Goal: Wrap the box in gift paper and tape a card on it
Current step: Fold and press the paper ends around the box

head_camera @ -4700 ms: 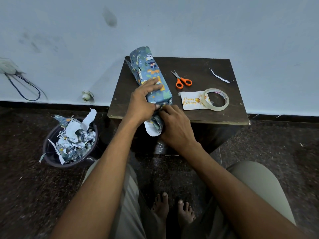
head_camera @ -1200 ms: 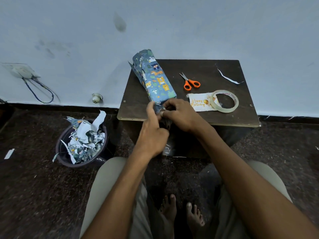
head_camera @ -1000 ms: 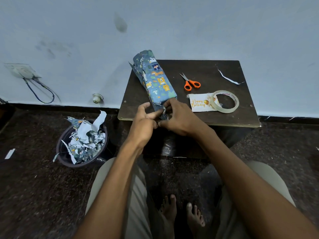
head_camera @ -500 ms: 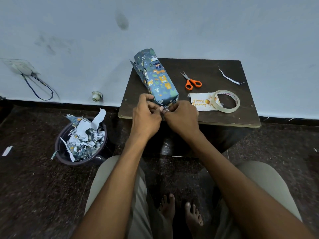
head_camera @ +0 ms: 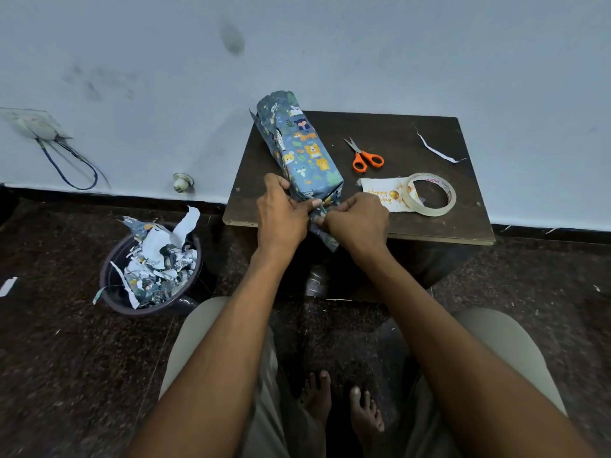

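1. The box [head_camera: 302, 153] is lying on the small dark table [head_camera: 413, 223], wrapped in blue animal-print gift paper, long axis running from the far-left corner toward the person; its near end is sitting at the table's front edge.
2. The left hand [head_camera: 281, 214] is pinching the paper at the near end, thumb stretched across the fold toward the other hand, fingers curled round the box's left corner.
3. The right hand [head_camera: 358, 219] is gripping the loose paper flap [head_camera: 325, 234] that is hanging past the table edge, fingers curled tight on it (fingertips mostly hidden, exact pinch point cannot be told).
4. Risk: the flap is crumpling rather than creasing flat, so the end fold is likely coming out bulky and the tape may not be holding it.
5. Risk: both hands are busy and the tape roll [head_camera: 431, 195] is lying to the right, so letting go to reach it is likely letting the fold spring open.
6. Risk: pulling the flap too hard is likely tearing the thin paper at the corner (the bin [head_camera: 112, 279] on the floor is already holding torn scraps).
7. Risk: the far end is looking open and unfolded, so tugging may be sliding the box inside its sleeve.
8. The card [head_camera: 383, 196] is lying partly under the tape roll, not yet attached; lifting the roll carelessly may be dragging it off the table.
9. The scissors [head_camera: 365, 157] are lying beyond the card, blades closed, apart from both hands.
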Demonstrator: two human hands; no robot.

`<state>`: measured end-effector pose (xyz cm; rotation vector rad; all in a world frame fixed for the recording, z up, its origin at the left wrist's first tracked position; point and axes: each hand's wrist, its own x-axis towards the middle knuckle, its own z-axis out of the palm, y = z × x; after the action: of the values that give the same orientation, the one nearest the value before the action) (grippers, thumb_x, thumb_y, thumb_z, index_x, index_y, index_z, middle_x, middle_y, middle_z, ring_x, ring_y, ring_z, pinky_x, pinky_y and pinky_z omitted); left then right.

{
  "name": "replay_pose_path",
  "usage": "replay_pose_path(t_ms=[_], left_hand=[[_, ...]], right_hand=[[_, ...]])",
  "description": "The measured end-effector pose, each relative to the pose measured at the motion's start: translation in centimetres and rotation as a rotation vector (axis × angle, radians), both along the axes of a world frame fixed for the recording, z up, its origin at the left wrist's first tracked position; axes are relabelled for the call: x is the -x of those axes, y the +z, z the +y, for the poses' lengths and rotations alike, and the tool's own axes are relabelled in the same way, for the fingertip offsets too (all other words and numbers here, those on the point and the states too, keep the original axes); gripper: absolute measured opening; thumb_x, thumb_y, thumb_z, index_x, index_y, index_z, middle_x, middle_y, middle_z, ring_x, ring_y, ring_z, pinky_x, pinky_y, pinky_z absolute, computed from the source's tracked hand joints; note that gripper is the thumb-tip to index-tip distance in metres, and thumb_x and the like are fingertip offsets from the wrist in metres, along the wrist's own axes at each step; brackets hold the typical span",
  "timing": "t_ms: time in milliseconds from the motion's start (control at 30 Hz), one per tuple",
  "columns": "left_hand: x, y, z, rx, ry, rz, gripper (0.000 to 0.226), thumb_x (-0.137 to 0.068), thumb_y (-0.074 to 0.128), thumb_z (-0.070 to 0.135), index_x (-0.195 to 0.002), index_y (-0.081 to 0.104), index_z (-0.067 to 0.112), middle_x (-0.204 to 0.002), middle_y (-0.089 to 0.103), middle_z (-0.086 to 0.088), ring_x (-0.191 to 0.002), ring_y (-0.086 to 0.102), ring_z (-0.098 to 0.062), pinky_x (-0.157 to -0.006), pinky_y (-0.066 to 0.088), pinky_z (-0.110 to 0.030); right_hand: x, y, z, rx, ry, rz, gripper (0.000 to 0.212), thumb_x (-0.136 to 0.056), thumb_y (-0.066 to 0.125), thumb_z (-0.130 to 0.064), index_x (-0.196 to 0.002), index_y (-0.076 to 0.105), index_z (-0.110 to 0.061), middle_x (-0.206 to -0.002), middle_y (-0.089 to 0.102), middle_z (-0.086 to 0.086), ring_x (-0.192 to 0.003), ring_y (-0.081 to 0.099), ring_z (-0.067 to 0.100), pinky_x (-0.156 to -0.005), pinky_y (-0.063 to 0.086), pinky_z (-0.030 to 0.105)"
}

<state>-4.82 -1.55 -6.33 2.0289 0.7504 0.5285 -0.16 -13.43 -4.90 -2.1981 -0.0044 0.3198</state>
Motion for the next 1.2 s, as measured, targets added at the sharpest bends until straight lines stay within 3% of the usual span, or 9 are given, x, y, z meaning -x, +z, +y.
replay_pose_path(t_ms=[167, 333, 500, 600, 733, 833, 967, 1200], left_hand=[[0.0, 0.3, 0.9, 0.089, -0.046, 0.12, 0.061, -0.072, 0.092, 0.031, -0.11, 0.048, 0.015, -0.082, 0.061, 0.001, -0.068, 0.055, -0.003, -0.053, 0.037, -0.011], [-0.4, 0.6, 0.8, 0.084, 0.013, 0.141, 0.064, -0.061, 0.097, 0.027, -0.106, 0.055, 0.012, -0.08, 0.062, 0.003, -0.068, 0.058, -0.005, -0.057, 0.044, -0.02], [-1.0, 0.6, 0.8, -0.001, 0.065, 0.215, 0.065, -0.05, 0.099, 0.04, -0.094, 0.055, 0.022, -0.081, 0.068, 0.006, -0.085, 0.068, -0.019, -0.075, 0.057, -0.04], [-1.0, 0.9, 0.5, -0.046, 0.062, 0.264, 0.064, -0.057, 0.096, 0.042, -0.1, 0.053, 0.023, -0.09, 0.07, 0.005, -0.091, 0.066, -0.021, -0.072, 0.05, -0.036], [-1.2, 1.0, 0.3, -0.086, 0.06, 0.298, 0.052, -0.069, 0.085, 0.032, -0.107, 0.053, 0.02, -0.102, 0.068, -0.002, -0.097, 0.063, -0.027, -0.07, 0.04, -0.033], [-1.2, 1.1, 0.6, -0.082, 0.067, 0.31, 0.045, -0.07, 0.081, 0.03, -0.106, 0.055, 0.021, -0.102, 0.069, -0.002, -0.098, 0.064, -0.028, -0.071, 0.043, -0.034], [-1.5, 1.0, 0.8, -0.073, 0.084, 0.319, 0.035, -0.073, 0.076, 0.029, -0.103, 0.059, 0.022, -0.102, 0.069, -0.001, -0.099, 0.064, -0.027, -0.073, 0.041, -0.032], [-1.5, 1.2, 1.8, 0.105, 0.045, 0.295, 0.031, -0.067, 0.081, 0.03, -0.092, 0.063, 0.024, -0.094, 0.07, 0.001, -0.094, 0.068, -0.023, -0.084, 0.058, -0.04]], right_hand=[[-0.3, 0.3, -0.2, 0.079, -0.015, -0.034, 0.037, -0.057, 0.091, -0.039, -0.064, 0.068, -0.011, -0.066, 0.067, 0.003, -0.068, 0.065, 0.02, -0.052, 0.039, 0.024], [-0.6, 0.7, -0.3, 0.131, 0.033, -0.011, 0.041, -0.059, 0.093, -0.04, -0.064, 0.064, -0.013, -0.066, 0.066, -0.002, -0.068, 0.062, 0.016, -0.055, 0.038, 0.025], [-0.3, 0.6, -0.3, 0.205, 0.132, -0.119, 0.029, -0.071, 0.084, -0.038, -0.073, 0.067, -0.014, -0.073, 0.067, -0.003, -0.076, 0.063, 0.019, -0.061, 0.039, 0.027], [0.0, 0.0, -0.2, 0.263, 0.222, -0.294, 0.021, -0.076, 0.077, -0.037, -0.079, 0.069, -0.018, -0.086, 0.066, 0.001, -0.087, 0.06, 0.023, -0.067, 0.045, 0.032], [0.3, -0.2, -0.1, 0.281, 0.428, -0.561, 0.011, -0.078, 0.073, -0.017, -0.088, 0.071, -0.012, -0.097, 0.057, 0.006, -0.094, 0.049, 0.024, -0.074, 0.041, 0.035], [1.0, -0.2, -0.1, 0.3, 0.574, -0.576, 0.019, -0.075, 0.064, -0.015, -0.091, 0.069, -0.006, -0.102, 0.059, 0.007, -0.098, 0.053, 0.03, -0.077, 0.047, 0.041], [1.7, -0.3, -0.4, 0.368, 0.677, -0.565, 0.042, -0.067, 0.076, -0.025, -0.103, 0.06, -0.011, -0.111, 0.054, 0.004, -0.105, 0.051, 0.025, -0.077, 0.046, 0.035], [1.0, -0.5, -0.2, 0.404, 0.65, -0.59, 0.048, -0.071, 0.076, -0.015, -0.117, 0.062, -0.01, -0.113, 0.057, 0.01, -0.107, 0.053, 0.03, -0.081, 0.042, 0.037]])
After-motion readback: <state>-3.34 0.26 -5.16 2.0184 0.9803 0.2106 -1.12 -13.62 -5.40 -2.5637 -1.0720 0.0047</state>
